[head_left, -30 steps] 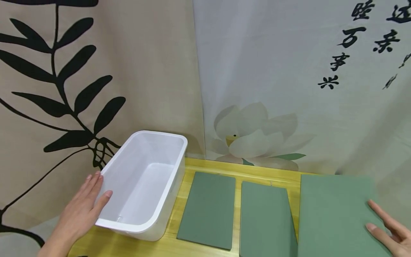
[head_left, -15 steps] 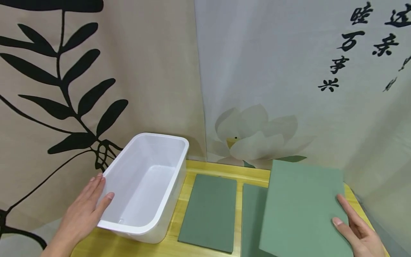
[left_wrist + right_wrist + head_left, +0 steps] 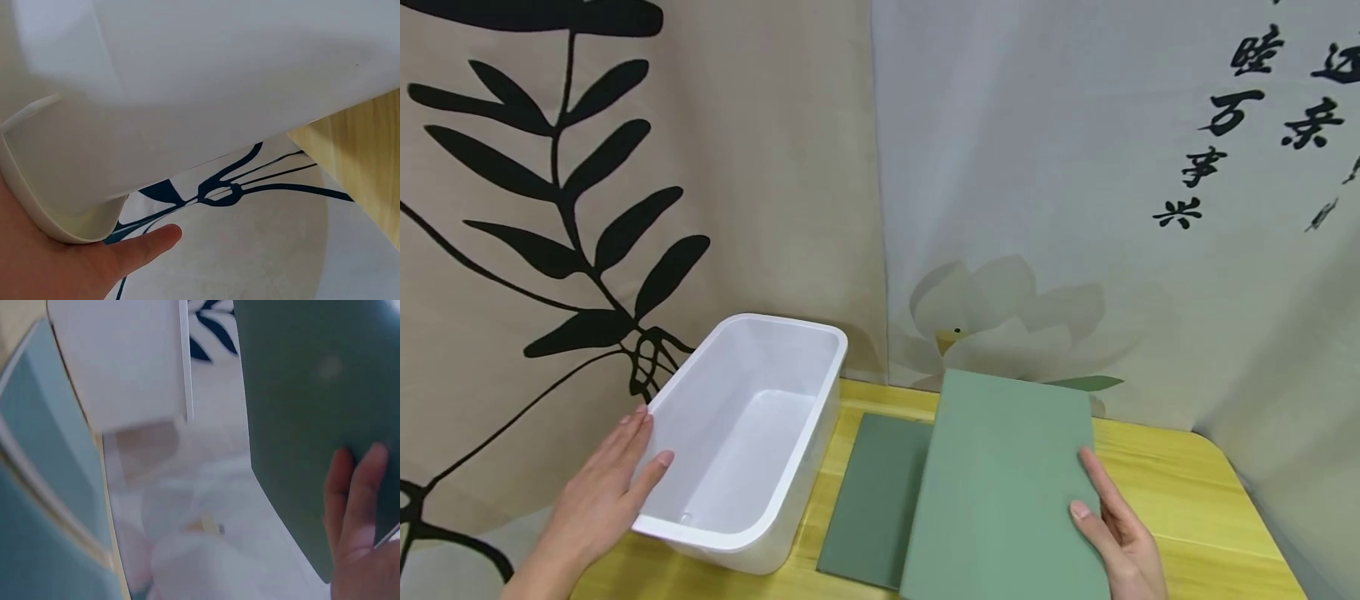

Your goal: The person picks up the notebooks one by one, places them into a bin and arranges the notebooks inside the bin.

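Note:
My left hand (image 3: 598, 483) rests at the left rim of a white plastic bin (image 3: 831, 400), its fingers straight and thumb over the rim. The left wrist view shows the bin's outer wall (image 3: 237, 75), with one finger extended beside the rim. My right hand (image 3: 1123, 533) grips the right edge of a large green rectangular board (image 3: 1007, 483), thumb on its upper face. In the right wrist view several fingers press against the underside of the board (image 3: 300, 425). The held board is tilted above the table and partly covers a smaller green board (image 3: 880, 492) lying flat beside the bin.
The yellow wood-grain table (image 3: 1195, 508) has a rounded far right corner. Close behind it hangs a printed curtain (image 3: 790, 167) with dark leaves, a pale flower and black characters. The bin stands on the table's left side.
My right hand has lifted the large green board off the right side and carried it left, now hiding the middle flat board and part of the left one. My left hand stays on the bin.

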`<action>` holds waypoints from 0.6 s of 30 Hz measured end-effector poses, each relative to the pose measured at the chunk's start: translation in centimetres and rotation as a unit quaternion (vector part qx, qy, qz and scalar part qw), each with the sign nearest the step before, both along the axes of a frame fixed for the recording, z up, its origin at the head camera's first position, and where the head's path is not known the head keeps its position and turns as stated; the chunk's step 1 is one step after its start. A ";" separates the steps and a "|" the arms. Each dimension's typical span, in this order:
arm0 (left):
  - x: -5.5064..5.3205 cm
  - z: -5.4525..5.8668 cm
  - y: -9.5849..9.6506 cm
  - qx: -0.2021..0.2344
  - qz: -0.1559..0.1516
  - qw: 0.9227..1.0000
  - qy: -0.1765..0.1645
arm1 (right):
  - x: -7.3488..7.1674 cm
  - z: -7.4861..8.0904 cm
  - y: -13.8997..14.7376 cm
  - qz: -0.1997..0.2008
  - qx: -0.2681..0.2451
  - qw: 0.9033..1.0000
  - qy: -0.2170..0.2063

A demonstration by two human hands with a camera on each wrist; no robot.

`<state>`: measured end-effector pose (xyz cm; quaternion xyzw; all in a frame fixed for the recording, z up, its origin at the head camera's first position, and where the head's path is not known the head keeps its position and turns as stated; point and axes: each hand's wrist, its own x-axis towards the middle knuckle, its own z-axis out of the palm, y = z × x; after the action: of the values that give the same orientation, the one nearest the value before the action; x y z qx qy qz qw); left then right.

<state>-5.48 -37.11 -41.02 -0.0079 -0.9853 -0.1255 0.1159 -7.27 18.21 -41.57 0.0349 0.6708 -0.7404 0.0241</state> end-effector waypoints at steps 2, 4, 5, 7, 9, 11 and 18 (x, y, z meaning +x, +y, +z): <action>0.0 -0.1 0.0 -0.002 0.000 1.000 0.003 | 0.0 0.5 -1.6 0.011 -0.001 1.000 0.016; 0.0 -0.2 0.0 -0.003 0.001 1.000 0.005 | -0.1 0.9 -3.1 0.021 0.000 0.999 0.026; 0.0 -0.2 0.0 -0.002 0.002 1.000 0.004 | -0.2 1.1 -3.6 0.024 0.003 0.999 0.029; 0.1 -0.3 0.0 -0.001 0.000 1.000 0.004 | -0.4 1.5 -4.7 0.024 0.020 0.999 0.034; 0.1 -0.3 0.1 0.000 -0.001 1.000 0.005 | -0.6 1.9 -5.5 0.028 0.031 0.998 0.038; 0.2 -0.3 0.2 0.001 -0.002 1.000 0.006 | -0.8 2.1 -6.4 0.035 0.014 0.999 0.033; 0.1 -0.2 0.0 0.000 -0.005 1.000 0.018 | -1.9 2.6 -9.6 0.052 -0.094 0.994 -0.001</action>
<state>-5.40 -37.07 -41.17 -0.0155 -0.9829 -0.1263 0.1329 -9.13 8.59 -38.96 -0.0019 0.5993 -0.7978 0.0660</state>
